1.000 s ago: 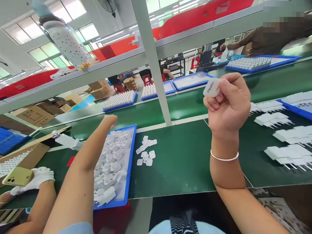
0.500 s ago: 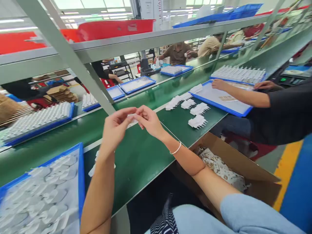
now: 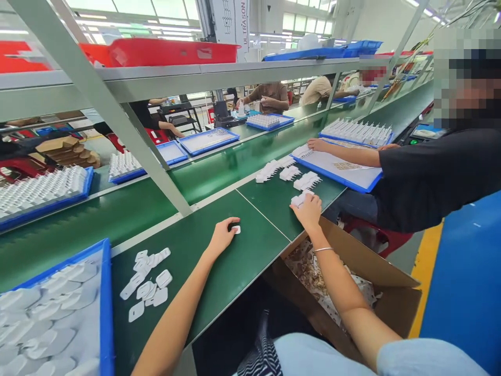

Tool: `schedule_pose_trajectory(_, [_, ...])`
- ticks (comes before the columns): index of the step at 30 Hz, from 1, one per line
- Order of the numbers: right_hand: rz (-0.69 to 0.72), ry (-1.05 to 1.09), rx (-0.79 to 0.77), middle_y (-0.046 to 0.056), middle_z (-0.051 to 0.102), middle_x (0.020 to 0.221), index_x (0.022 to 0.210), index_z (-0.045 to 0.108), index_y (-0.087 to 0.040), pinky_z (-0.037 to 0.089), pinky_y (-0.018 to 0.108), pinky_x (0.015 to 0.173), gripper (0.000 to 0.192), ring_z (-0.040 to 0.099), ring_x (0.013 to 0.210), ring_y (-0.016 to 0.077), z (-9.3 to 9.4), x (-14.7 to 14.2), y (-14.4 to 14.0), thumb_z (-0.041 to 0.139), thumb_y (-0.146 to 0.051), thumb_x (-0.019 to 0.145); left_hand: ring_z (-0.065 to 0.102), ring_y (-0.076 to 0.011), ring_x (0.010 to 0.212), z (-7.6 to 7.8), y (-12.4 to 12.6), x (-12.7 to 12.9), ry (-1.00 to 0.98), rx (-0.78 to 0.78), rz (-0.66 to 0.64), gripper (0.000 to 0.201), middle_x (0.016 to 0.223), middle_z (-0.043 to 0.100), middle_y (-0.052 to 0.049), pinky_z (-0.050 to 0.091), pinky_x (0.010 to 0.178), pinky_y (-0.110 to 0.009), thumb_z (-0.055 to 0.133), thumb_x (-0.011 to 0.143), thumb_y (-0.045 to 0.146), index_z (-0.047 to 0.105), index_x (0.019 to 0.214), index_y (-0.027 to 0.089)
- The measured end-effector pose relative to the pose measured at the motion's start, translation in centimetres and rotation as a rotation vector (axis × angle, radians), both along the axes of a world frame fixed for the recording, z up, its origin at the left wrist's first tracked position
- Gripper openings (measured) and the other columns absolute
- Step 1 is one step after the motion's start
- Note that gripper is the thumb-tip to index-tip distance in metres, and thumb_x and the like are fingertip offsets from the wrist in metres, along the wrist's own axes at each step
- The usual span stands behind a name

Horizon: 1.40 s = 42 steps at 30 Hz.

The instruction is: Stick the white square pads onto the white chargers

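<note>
Your left hand (image 3: 222, 237) lies palm down on the green bench mat (image 3: 219, 271), fingertips touching a small white plastic cap (image 3: 236, 229). Your right hand (image 3: 308, 211), farther along that mat, curls loosely over a cluster of white pronged plug pieces (image 3: 298, 199); whether it grips them, you cannot tell.

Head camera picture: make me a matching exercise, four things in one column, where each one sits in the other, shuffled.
Things:
1. small white plastic piece
2. stack of white plug parts
3. loose flat white covers
4. brown cardboard box

Places:
A. under the right hand fingertips
B. below the green table edge, by the right forearm
C. at the left hand fingertips
D. scattered beside the blue tray

Pairs: 1-C, 2-A, 3-D, 4-B
</note>
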State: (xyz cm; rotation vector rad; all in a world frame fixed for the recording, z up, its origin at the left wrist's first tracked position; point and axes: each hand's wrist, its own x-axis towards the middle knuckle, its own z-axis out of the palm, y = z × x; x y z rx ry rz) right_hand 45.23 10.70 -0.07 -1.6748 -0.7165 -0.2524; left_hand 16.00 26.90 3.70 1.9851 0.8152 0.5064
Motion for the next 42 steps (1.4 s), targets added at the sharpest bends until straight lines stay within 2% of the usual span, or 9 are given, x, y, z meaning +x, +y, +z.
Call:
schedule_pose_trajectory(6, [0.015, -0.021, -0.121, 0.01, 0.064, 0.129, 0.126, 0.063, -0.018, 0.056, 0.046, 0.096, 0.034, 0.065, 0.111, 0.0232, 0.2, -2.5, 0.2, 0.063, -0.038, 0.098, 0.053, -0.0269, 0.138, 0.9, -0.7, -0.3, -0.106, 0.015, 0.067, 0.031, 0.139, 0.064, -0.012, 0.032, 0.126, -0.05, 0.069, 0.087, 0.024, 0.07, 0.116, 0.017])
schedule_pose_trajectory(10, [0.142, -0.079, -0.111, 0.015, 0.067, 0.126, 0.131, 0.057, -0.018, 0.05, 0.054, 0.104, 0.064, 0.062, 0.117, 0.0313, 2.6, -9.0, 1.0, 0.08, -0.047, 0.079, 0.058, -0.0288, 0.135, 3.1, -4.1, 0.5, -0.183, -0.081, -0.045, 0.047, 0.141, 0.065, -0.011, 0.041, 0.122, -0.046, 0.071, 0.085, 0.041, 0.067, 0.127, 0.02])
schedule_pose_trajectory(16, [0.253, -0.237, 0.128, 0.017, 0.056, 0.143, 0.149, 0.037, -0.023, 0.052, 0.049, 0.105, 0.077, 0.06, 0.126, 0.0303, 8.0, -19.2, 3.0, 0.073, -0.043, 0.084, 0.057, -0.0282, 0.137, 8.0, -9.0, 0.3, -0.595, -0.361, -0.068, 0.095, 0.154, 0.053, -0.009, 0.047, 0.117, -0.046, 0.08, 0.081, 0.041, 0.026, 0.159, 0.032])
schedule_pose_trajectory(22, [0.346, -0.535, 0.349, 0.016, 0.055, 0.142, 0.156, 0.03, -0.029, 0.051, 0.055, 0.107, 0.074, 0.056, 0.132, 0.0337, 13.7, -22.9, 4.9, 0.065, -0.034, 0.091, 0.069, -0.0254, 0.114, 12.9, -8.7, -2.9, -0.91, -0.337, 0.047, 0.08, 0.13, 0.069, -0.006, 0.06, 0.095, -0.037, 0.087, 0.074, 0.033, 0.051, 0.144, 0.029])
schedule_pose_trajectory(26, [0.405, -0.669, 0.392, 0.015, 0.056, 0.14, 0.156, 0.028, -0.03, 0.049, 0.058, 0.109, 0.071, 0.056, 0.132, 0.0341, 16.1, -24.5, 5.8, 0.059, -0.026, 0.092, 0.067, -0.0238, 0.117, 14.5, -7.9, -4.5, -1.026, -0.188, 0.082, 0.062, 0.13, 0.07, -0.004, 0.06, 0.092, -0.03, 0.09, 0.07, 0.028, 0.068, 0.127, 0.029])
schedule_pose_trajectory(31, [0.61, -0.658, 0.326, 0.014, 0.049, 0.152, 0.159, 0.024, -0.03, 0.045, 0.058, 0.115, 0.08, 0.048, 0.142, 0.0324, 17.3, -26.1, 5.2, 0.06, -0.018, 0.088, 0.071, -0.0192, 0.101, 15.6, -6.8, -5.8, -1.065, -0.285, 0.156, 0.055, 0.134, 0.069, -0.003, 0.059, 0.073, -0.024, 0.087, 0.071, 0.028, 0.071, 0.124, 0.029])
schedule_pose_trajectory(36, [1.07, -0.337, 0.104, 0.008, 0.04, 0.163, 0.159, 0.024, -0.034, 0.047, 0.048, 0.116, 0.079, 0.041, 0.149, 0.026, 16.2, -22.0, 6.3, 0.065, -0.033, 0.092, 0.071, -0.0212, 0.103, 15.7, -3.6, -7.1, -1.084, -0.118, 0.255, 0.037, 0.112, 0.078, -0.005, 0.059, 0.085, -0.028, 0.086, 0.067, 0.022, 0.079, 0.104, 0.021])
schedule_pose_trajectory(38, [0.917, -0.141, -0.101, 0.01, 0.044, 0.158, 0.159, 0.025, -0.032, 0.055, 0.044, 0.105, 0.076, 0.051, 0.14, 0.0251, 13.9, -19.3, 7.3, 0.063, -0.034, 0.093, 0.072, -0.0233, 0.104, 15.6, -2.1, -7.8, -1.065, -0.085, 0.28, 0.037, 0.106, 0.078, -0.006, 0.059, 0.085, -0.03, 0.086, 0.066, 0.022, 0.078, 0.102, 0.019])
schedule_pose_trajectory(42, [0.703, -0.072, -0.63, 0.013, 0.068, 0.119, 0.122, 0.065, -0.016, 0.057, 0.047, 0.095, 0.034, 0.068, 0.106, 0.0248, 7.3, -15.7, 8.0, 0.07, -0.029, 0.092, 0.075, -0.0256, 0.099, 15.5, -0.3, -9.0, -1.074, -0.204, 0.308, 0.05, 0.105, 0.078, -0.008, 0.061, 0.089, -0.038, 0.084, 0.068, 0.025, 0.071, 0.116, 0.018])
